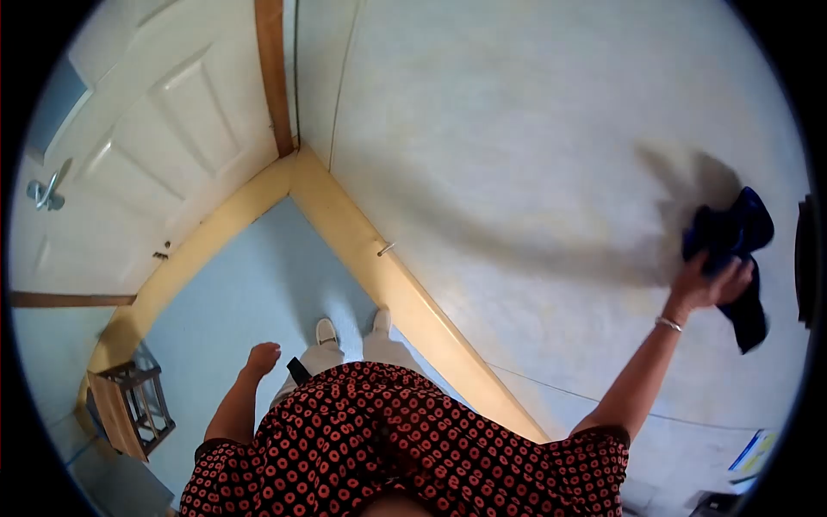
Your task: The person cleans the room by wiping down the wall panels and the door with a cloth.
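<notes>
My right hand (709, 284), with a bracelet at the wrist, is stretched out to the right against the pale wall (517, 155). It grips a dark blue cloth (730, 226), bunched above the fingers, with a darker end hanging below them. The cloth appears to touch the wall, and the arm's shadow falls to its left. My left hand (264, 357) hangs low beside my body, above the blue floor. Its fingers are curled in, and nothing shows in them.
A white panelled door (129, 164) with a metal handle (45, 193) stands at the left. Yellow skirting (405, 280) runs along the wall, with a small doorstop (386, 249) sticking out. A wooden rack (133, 409) sits at lower left. A dark object (805, 260) is at the right edge.
</notes>
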`<state>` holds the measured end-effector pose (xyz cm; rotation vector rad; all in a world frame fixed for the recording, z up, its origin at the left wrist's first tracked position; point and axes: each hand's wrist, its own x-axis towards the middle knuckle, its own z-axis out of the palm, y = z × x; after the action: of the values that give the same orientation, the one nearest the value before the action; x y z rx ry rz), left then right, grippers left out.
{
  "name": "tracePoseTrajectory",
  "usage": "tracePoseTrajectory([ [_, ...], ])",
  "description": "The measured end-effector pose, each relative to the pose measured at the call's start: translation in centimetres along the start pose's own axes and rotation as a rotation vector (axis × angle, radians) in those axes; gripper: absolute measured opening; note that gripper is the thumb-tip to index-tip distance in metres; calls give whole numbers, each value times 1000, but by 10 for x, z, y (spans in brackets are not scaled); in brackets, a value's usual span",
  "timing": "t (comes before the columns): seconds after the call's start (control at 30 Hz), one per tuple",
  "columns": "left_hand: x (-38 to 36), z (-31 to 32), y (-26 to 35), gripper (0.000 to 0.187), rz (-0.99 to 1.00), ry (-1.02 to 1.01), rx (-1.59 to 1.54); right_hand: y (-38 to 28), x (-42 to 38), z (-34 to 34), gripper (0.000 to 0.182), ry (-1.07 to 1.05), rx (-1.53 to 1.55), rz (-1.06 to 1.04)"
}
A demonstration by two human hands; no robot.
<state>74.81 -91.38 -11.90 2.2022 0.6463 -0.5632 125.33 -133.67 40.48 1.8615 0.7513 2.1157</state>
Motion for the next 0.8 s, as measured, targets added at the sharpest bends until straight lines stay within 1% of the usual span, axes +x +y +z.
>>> tracePoseTrajectory([
  [0.03, 1, -1, 6, 31, 14, -2, -1, -13, -3, 1, 38, 3, 23, -22],
  [0.07, 3, -4, 13, 31, 29, -3, -2, -22, -4, 1, 34, -35, 90, -125],
  [0.1, 5, -10, 27, 29, 16, 37, -89, -32, -8, -2, 39, -142, 160, -132],
  [0.13, 9, -16, 43, 29, 31, 40, -78, -51, -6, -12, 41, -344, 154, -64],
  [0.17, 17, -25, 62, 28, 81, 68, -127, -59, -14, -8, 51, -384, 338, -111],
  [0.2, 26, -35, 85, 27, 132, 98, -175, -62, -35, 5, 52, -371, 430, -190],
  [0.23, 35, -47, 117, 27, 225, 117, -161, -67, -42, 1, 51, -517, 443, -277],
  [0.27, 44, -60, 157, 26, 318, 134, -147, -76, -49, 0, 45, -629, 497, -282],
  [0.3, 48, -75, 205, 25, 470, 163, -114, -84, -48, -1, 42, -647, 473, -329],
  [0.33, 47, -91, 260, 24, 572, 134, -195, -92, -38, -7, 41, -608, 496, -328],
  [0.37, 41, -105, 315, 25, 742, 152, -238, -94, -33, -11, 42, -583, 518, -312],
  [0.4, 42, -111, 364, 25, 917, 153, -217, -95, -31, -13, 43, -559, 543, -295],
  [0.43, 35, -117, 414, 29, 1025, 184, -216, -96, -26, -16, 44, -554, 551, -290],
  [0.47, 23, -128, 464, 34, 1102, 142, -221, -95, -23, -18, 45, -548, 560, -283],
  [0.5, 18, -128, 504, 36, 1227, 263, -283, -93, -21, -17, 44, -508, 620, -271],
  [0.53, 16, -125, 544, 36, 1276, 318, -448, -90, -19, -19, 44, -496, 615, -258],
  [0.57, 17, -122, 575, 36, 1323, 370, -613, -86, -16, -22, 42, -535, 707, -239],
  [0.6, 21, -123, 594, 36, 1336, 367, -591, -80, -11, -25, 40, -573, 798, -219],
  [0.63, 25, -122, 611, 36, 1200, 472, -629, -72, -2, -30, 36, -595, 841, -253],
  [0.67, 26, -116, 624, 35, 1065, 572, -662, -66, -3, -32, 33, -566, 902, -228],
  [0.73, 33, -87, 638, 40, 1083, 766, -860, -44, -18, -53, 29, -654, 852, -198],
  [0.77, 39, -76, 641, 41, 1071, 766, -885, -33, -35, -67, 29, -644, 841, -172],
  [0.8, 42, -67, 644, 46, 1066, 845, -819, -22, -60, -85, 33, -601, 843, -108],
])
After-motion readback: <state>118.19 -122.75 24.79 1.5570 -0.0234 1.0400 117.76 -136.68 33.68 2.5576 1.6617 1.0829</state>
